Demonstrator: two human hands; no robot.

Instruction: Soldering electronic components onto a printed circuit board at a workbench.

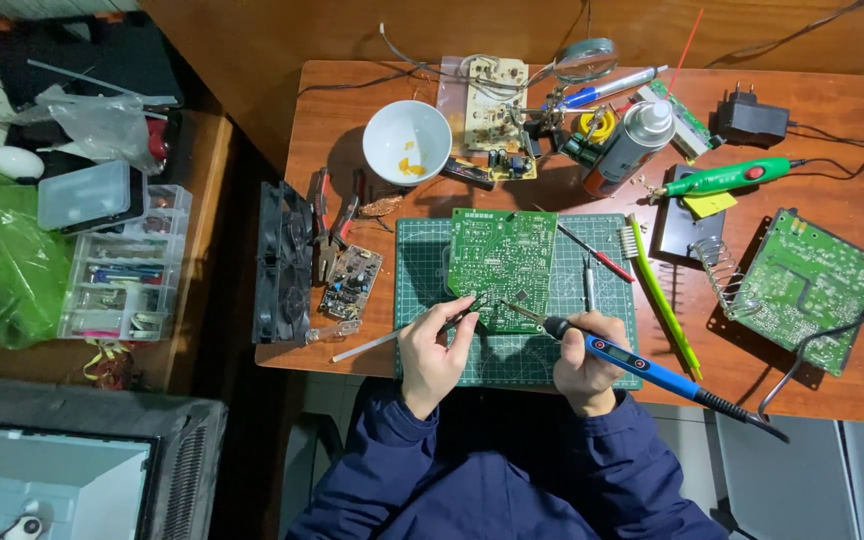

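Hidden or unclear: the tip of the blue soldering iron (620, 355) meets the green circuit board (501, 267) near its lower edge; the exact contact point is too small to make out. The iron's cable runs off toward the table's right front edge. Contents of the clear organiser box (122, 275) on the side shelf are too small to tell.

Left hand (433, 355): closed in a pinch on tweezers (397, 336), a thin metal tool.

Right hand (588, 364): closed around the soldering iron's handle, pen-fashion.

Position of board: flat on the green cutting mat (422, 300), at the table's front centre, just beyond both hands.

Axis, soldering iron: long axis slants from lower right to upper left; tip points up-left at the board.

Axis, tweezers: long axis slants from lower left to upper right; points aim at the board's lower edge, near the iron's tip.

Count, circuit boards: four green ones in plain view: the one on the mat, a large one (805, 287) at right, a small dark one (350, 283) left of the mat, a narrow one (682, 118) at the back. One beige board (493, 115) besides.

Count, other: one white bowl (407, 142); one spray can (630, 146); one green rotary tool (724, 178); one black fan (281, 262); one coiled iron stand (720, 272); one toothbrush (663, 297), partly past the mat's right edge.
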